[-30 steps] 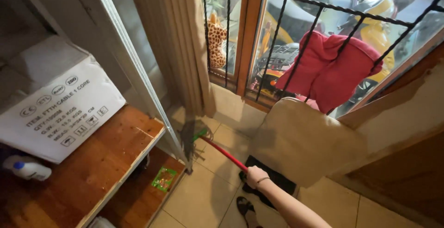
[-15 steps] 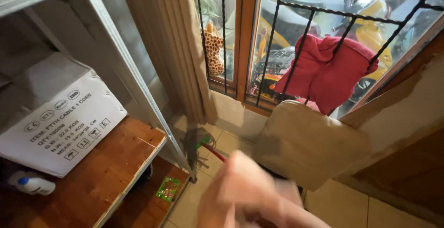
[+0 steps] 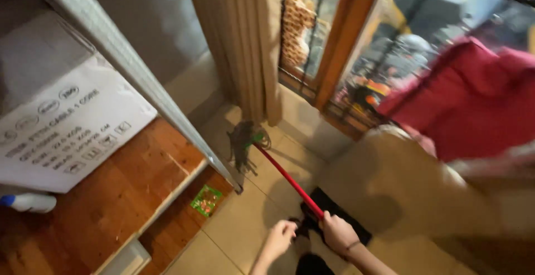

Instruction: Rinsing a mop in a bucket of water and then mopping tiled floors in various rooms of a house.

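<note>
Two hands at the bottom of the head view, and by the look of it this is mid-sweep, with the broom poked deep into a tight corner.

Biggest thing around is the wooden shelf unit with the grey metal upright (image 3: 139,80), way off to the left of the fingers. A white printed cardboard box (image 3: 67,130) sits on its wooden shelf board (image 3: 128,197). A beige padded chair back (image 3: 384,180) is just to the right of the fingers, and a beige pleated curtain (image 3: 245,41) hangs far beyond them, above the corner.

The red-handled broom (image 3: 287,179) runs up and away from the fingers. Its dark scraggly head (image 3: 243,144) is on the floor tiles between the curtain hem and the shelf foot. A black floor mat (image 3: 340,219) lies right under the grip, and a small green packet (image 3: 205,200) lies left of the fingers, at the shelf base.

The right hand (image 3: 338,233) has its fingers clamped round the handle's near end, arm stretched forward. The left hand (image 3: 280,236) is just beside it, fingers loosely curled. I can't tell if it's touching the handle.

My guess is that dragging the head back out calls for a straight pull that stays clear of the shelf foot.
</note>
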